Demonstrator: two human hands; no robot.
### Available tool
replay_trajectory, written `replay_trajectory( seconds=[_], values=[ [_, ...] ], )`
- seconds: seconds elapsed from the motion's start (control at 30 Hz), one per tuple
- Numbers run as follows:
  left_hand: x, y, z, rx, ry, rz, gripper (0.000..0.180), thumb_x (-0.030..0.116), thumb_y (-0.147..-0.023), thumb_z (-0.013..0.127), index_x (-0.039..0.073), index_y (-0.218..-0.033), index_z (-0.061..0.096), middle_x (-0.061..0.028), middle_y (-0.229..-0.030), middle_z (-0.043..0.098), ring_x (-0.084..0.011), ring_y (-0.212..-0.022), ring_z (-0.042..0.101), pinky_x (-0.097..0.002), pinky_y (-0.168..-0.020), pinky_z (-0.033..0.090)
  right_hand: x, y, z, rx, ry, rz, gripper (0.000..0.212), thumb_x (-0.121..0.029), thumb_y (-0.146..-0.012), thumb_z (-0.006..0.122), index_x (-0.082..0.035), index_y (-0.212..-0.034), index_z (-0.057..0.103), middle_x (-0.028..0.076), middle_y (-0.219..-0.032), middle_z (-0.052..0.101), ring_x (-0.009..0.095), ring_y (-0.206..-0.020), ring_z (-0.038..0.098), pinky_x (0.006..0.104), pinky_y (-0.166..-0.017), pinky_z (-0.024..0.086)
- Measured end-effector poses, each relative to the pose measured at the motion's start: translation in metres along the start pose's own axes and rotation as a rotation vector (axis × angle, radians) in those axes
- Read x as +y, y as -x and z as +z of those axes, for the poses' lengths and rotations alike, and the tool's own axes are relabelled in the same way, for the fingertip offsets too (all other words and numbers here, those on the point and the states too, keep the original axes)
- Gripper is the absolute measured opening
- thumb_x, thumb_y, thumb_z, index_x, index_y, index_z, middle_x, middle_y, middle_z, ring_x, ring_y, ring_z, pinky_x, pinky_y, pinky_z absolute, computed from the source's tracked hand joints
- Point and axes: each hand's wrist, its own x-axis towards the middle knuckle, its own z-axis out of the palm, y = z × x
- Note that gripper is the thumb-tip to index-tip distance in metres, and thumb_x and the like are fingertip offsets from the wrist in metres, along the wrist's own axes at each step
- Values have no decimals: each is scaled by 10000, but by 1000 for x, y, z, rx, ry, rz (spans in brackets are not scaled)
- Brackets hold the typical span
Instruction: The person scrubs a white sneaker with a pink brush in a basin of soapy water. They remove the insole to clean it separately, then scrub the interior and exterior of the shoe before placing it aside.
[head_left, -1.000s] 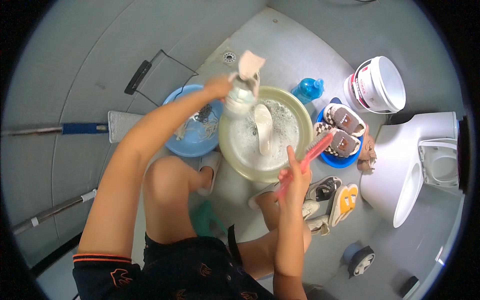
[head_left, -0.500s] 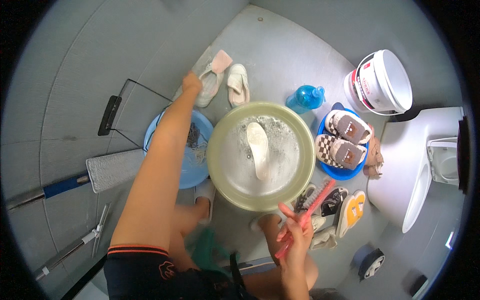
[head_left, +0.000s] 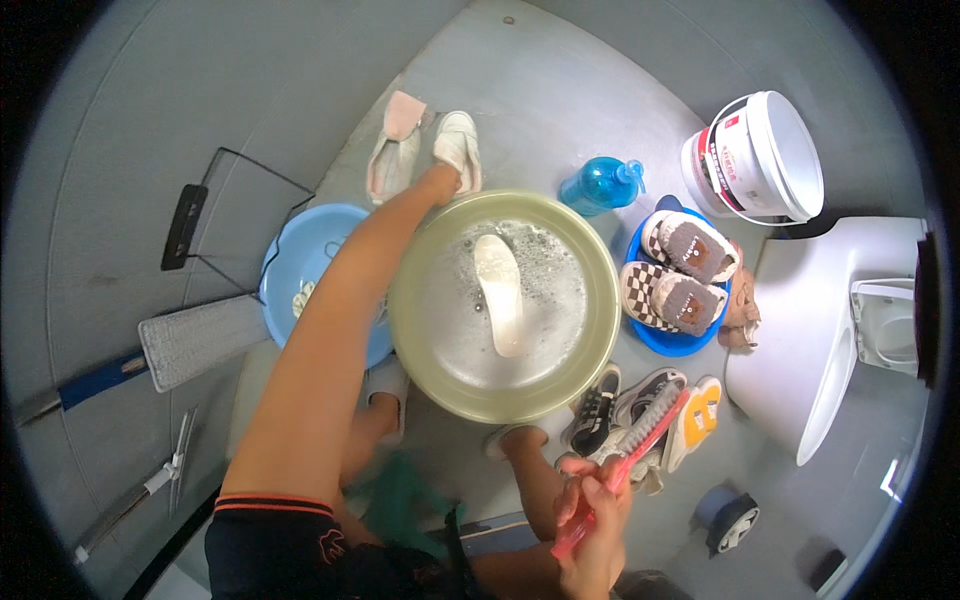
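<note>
My left hand (head_left: 445,184) is stretched past the basin, its fingers closed on the heel end of a white shoe (head_left: 459,143) on the floor. Beside that shoe stands a second white shoe (head_left: 392,165) with a pink insole (head_left: 404,115) sticking up from it. In my right hand (head_left: 595,510) is a scrub brush (head_left: 652,425) with a pinkish-red handle and pale bristles, held bristles up. Between my arms sits an olive-green basin (head_left: 402,345) of foamy water. A white insole (head_left: 500,295) floats or lies in the suds.
A light-blue basin (head_left: 285,240) with laces stands on the left, near a flat mop (head_left: 205,342). To the right are a blue pump bottle (head_left: 600,187), white bucket (head_left: 745,160), checkered slippers (head_left: 690,250) in a blue basin, several shoes (head_left: 597,410) and a toilet (head_left: 800,340).
My left hand has moved right, off the shoe with the pink insole and onto the other white shoe. The brush in my right hand has shifted slightly toward the lower right.
</note>
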Motion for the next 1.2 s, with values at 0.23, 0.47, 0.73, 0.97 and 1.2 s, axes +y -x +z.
replay_trajectory(
  seconds=[0.23, 0.47, 0.73, 0.97, 1.2],
  values=[
    [-82, -67, 72, -29, -126, 65, 199, 39, -746, 602, 26, -921, 697, -204, -955, 682, -343, -920, 665, -422, -806, 511, -13, -11, -3, -5, 124, 70, 205, -97, -844, 591, -106, -895, 393, 185, -938, 626, 121, -489, 470, 214, -447, 383],
    [0, -46, 27, -85, -259, -66, 686, 202, -731, 727, 108, -1351, 449, -198, -1124, 645, -352, -1001, 639, -430, -837, 526, -11, -14, -17, 55, 91, 85, 198, -71, -851, 587, -115, -879, 396, 176, -942, 630, 110, -501, 471, 204, -445, 360],
    [-46, -88, 69, -175, -352, -189, 666, 231, -886, 555, 134, -1471, 250, -191, -1215, 607, -353, -1082, 607, -423, -878, 509, -8, -20, -23, 64, 92, 122, 202, -82, -861, 589, -121, -877, 392, 162, -941, 634, 116, -495, 471, 214, -447, 366],
    [13, -59, 36, -182, -376, -214, 485, 295, -952, 400, 87, -1390, 409, -171, -1134, 648, -335, -1058, 625, -425, -853, 506, -5, -21, -26, 63, 102, 133, 201, -78, -868, 583, -125, -879, 388, 160, -947, 638, 122, -497, 476, 227, -452, 387],
    [-22, -71, 61, -75, -326, -203, 409, 298, -904, 483, 92, -1243, 581, -127, -1089, 672, -314, -1006, 648, -413, -846, 508, -5, -23, -24, 43, 143, 156, 202, -67, -870, 577, -126, -881, 384, 161, -950, 639, 128, -499, 481, 223, -451, 388]
  ],
)
